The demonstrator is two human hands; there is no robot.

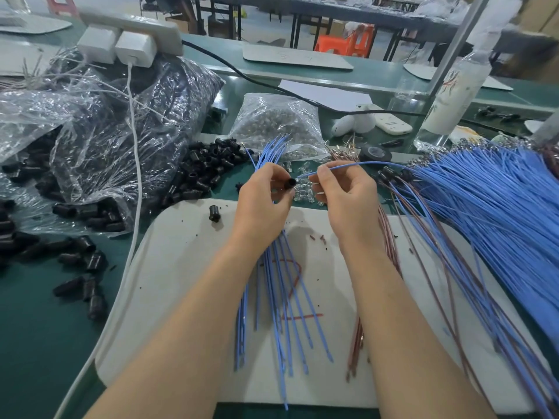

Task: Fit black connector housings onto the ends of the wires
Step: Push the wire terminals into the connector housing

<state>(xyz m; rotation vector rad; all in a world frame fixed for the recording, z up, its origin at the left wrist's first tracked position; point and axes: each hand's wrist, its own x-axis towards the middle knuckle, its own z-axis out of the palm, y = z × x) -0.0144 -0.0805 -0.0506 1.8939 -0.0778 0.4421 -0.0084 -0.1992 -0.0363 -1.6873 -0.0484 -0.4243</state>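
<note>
Head view: left hand [262, 198] pinches black housing [290, 183] plus blue wire bundle [273, 276], right hand [343, 196] grips single blue wire [360, 163]; plastic bag [90, 152] of black housings left of left hand.

Both bare forearms enter from the lower edge and converge toward the centre, wrists raised. The left hand [262, 201] is turned back-upward, fingers curled in a closed fist-like grip, thumb and forefinger pinched together at its upper right. The right hand [348, 195] sits just beside it, apart by a small gap, back toward the camera, thumb and forefinger pinched, remaining fingers curled loosely inward. Fingertips of both hands point toward each other.
</note>
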